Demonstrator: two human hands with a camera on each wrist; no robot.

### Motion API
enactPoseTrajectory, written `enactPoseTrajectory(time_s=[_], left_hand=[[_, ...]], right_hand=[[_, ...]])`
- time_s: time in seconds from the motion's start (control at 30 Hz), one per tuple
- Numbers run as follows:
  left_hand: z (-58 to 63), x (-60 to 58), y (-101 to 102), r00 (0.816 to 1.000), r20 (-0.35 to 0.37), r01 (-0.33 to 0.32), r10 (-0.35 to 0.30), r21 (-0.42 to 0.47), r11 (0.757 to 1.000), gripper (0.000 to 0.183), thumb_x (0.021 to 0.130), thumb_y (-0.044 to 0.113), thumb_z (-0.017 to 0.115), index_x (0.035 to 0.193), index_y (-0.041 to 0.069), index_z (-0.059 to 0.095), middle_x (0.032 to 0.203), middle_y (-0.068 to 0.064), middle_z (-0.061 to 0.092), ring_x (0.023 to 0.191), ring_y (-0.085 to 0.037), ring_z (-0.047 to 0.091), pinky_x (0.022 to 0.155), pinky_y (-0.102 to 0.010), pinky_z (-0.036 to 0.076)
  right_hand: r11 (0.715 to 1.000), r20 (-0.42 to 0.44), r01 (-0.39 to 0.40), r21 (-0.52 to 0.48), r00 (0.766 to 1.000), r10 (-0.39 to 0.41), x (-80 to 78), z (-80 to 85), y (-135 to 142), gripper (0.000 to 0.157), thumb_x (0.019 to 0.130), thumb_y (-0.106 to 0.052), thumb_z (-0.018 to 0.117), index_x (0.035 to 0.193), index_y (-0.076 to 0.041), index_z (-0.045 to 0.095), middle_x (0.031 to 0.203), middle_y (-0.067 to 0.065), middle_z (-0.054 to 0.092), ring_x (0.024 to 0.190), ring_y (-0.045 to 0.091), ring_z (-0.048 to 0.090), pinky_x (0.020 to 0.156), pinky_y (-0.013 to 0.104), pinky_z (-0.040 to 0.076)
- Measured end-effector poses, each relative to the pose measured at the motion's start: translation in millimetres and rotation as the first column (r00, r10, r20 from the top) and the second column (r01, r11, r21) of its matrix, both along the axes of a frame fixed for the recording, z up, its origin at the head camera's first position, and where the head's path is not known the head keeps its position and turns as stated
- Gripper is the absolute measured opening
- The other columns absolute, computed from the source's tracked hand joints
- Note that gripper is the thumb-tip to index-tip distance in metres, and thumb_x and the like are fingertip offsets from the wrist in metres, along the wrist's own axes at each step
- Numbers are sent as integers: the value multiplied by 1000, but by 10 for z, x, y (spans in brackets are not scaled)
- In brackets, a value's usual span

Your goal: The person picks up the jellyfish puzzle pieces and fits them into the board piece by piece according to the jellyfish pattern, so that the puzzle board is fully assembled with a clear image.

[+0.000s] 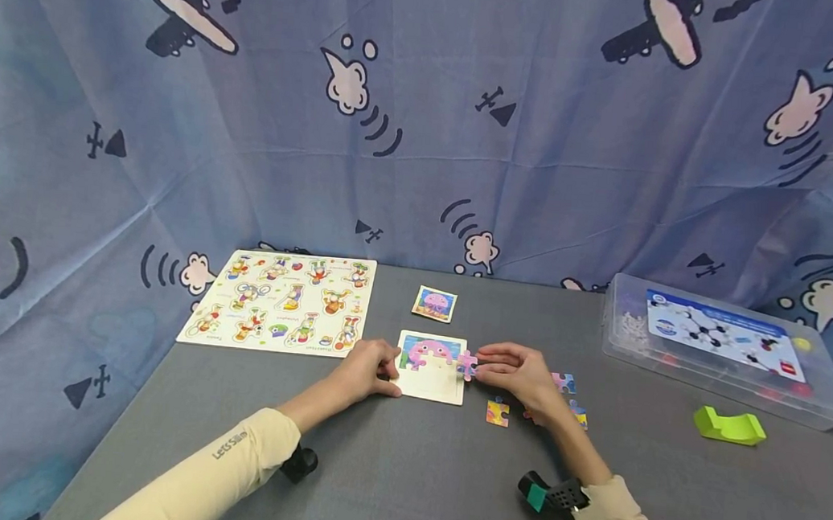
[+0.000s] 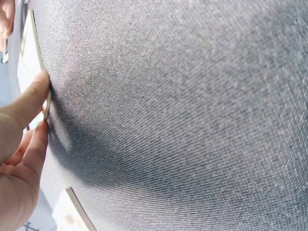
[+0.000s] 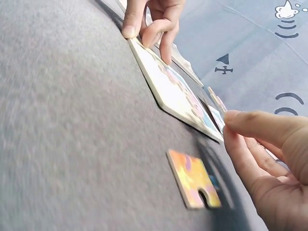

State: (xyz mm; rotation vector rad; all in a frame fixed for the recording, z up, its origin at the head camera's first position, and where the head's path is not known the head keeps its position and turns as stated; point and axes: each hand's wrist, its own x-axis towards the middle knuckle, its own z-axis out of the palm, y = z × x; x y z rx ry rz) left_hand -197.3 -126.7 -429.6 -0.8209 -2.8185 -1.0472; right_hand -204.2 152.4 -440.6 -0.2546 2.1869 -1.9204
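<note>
A small square jigsaw board (image 1: 431,383) lies on the table, its upper part filled with a pink octopus picture and its lower part bare. My left hand (image 1: 368,369) grips the board's left edge, thumb at the near corner and fingers farther up that side; the left wrist view shows the thumb and fingers (image 2: 36,149) on the edge. Between the thumb and fingers of my right hand (image 1: 517,373) a pink and purple puzzle piece (image 1: 466,365) is pinched above the board's right edge. Near that hand lies a yellow-orange puzzle piece (image 1: 497,413), also seen in the right wrist view.
Other loose pieces (image 1: 565,382) lie partly hidden behind the right forearm. A picture card (image 1: 434,303) sits beyond the board. To the left is a large peg puzzle (image 1: 290,303); to the right, a clear plastic box (image 1: 729,350) and a green block (image 1: 729,427).
</note>
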Motion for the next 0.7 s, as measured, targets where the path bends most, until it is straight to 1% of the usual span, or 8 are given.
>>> enactPoseTrajectory(time_s=[0.2,0.4,0.57,0.7], left_hand=[[-2,0,0,1000,21,-7,7,10,1000,24,63,6,88,65,2,64,103,-21,68,95,-30,66,64,-21,43],[-7,-10,1,1000,13,-3,3,1,1000,24,62,6,88,65,1,65,104,-21,68,94,-30,66,63,-21,44],[0,-2,0,1000,16,-4,4,3,1000,24,63,6,88,66,1,65,104,-21,68,96,-31,66,64,-22,45],[1,-1,2,1000,12,-1,1,8,1000,23,63,6,88,66,1,66,102,-21,68,97,-32,66,63,-22,44]], right_hand=[[998,-17,-17,-59,1000,16,-17,-25,-132,47,79,9,71,120,19,51,112,29,63,85,9,69,76,23,52],[997,-15,-20,-69,1000,19,-33,-19,-263,46,80,8,72,121,18,52,115,31,61,85,8,69,76,23,52],[997,-59,-24,-72,998,20,-53,-36,-379,45,79,11,71,118,21,52,112,34,61,82,7,69,74,21,52],[998,-77,-1,-66,997,-5,-53,-42,-468,41,77,14,70,114,21,54,109,35,61,81,10,69,73,20,52]])
